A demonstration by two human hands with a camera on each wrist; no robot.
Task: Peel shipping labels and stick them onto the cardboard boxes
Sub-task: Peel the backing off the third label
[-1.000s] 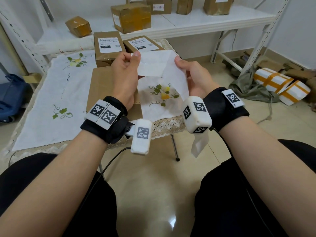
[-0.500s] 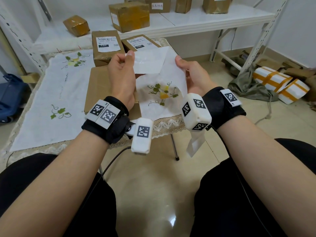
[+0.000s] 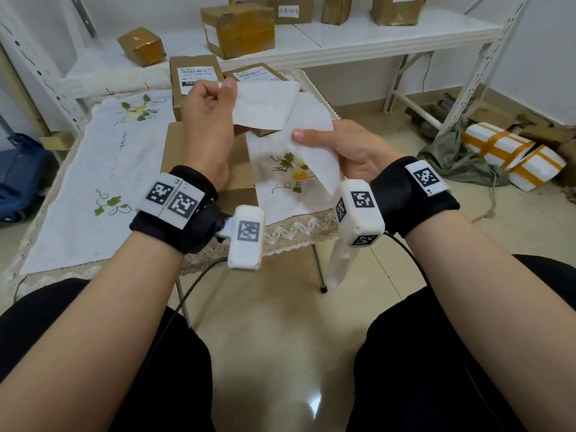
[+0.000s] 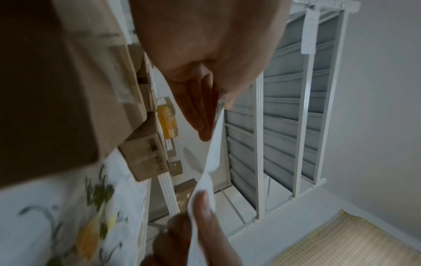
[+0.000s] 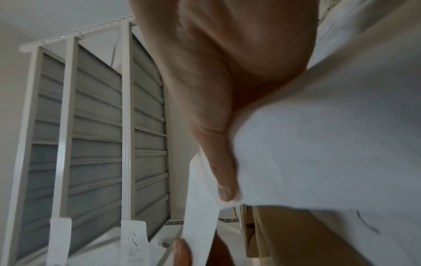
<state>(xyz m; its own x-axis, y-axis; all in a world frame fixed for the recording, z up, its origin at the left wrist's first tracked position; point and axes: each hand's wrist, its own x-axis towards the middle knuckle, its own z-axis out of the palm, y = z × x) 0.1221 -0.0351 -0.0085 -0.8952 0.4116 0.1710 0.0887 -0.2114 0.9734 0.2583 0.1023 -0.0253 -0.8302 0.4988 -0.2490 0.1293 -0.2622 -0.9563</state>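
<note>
My left hand (image 3: 226, 88) pinches the top corner of a white shipping label (image 3: 265, 104) and holds it up over the table. My right hand (image 3: 304, 135) grips the glossy backing strip (image 3: 314, 145), thumb on top; the strip trails down past that wrist. Label and backing are still joined along one slanted edge. In the left wrist view the label (image 4: 213, 153) runs edge-on from my left fingers (image 4: 200, 115). In the right wrist view the thumb (image 5: 224, 176) presses the backing (image 5: 318, 144). A flat plain cardboard box (image 3: 174, 151) lies under my hands.
Two labelled boxes (image 3: 193, 79) (image 3: 255, 77) stand at the table's far edge. The embroidered cloth (image 3: 93, 169) covers the table. A white shelf (image 3: 358, 42) behind carries several more boxes. Taped foam packs (image 3: 498, 151) and a green cloth lie on the floor at right.
The hands have drawn apart: my left hand lifted the label up and left, my right hand pulled the backing down toward me. More of the label is peeled free.
</note>
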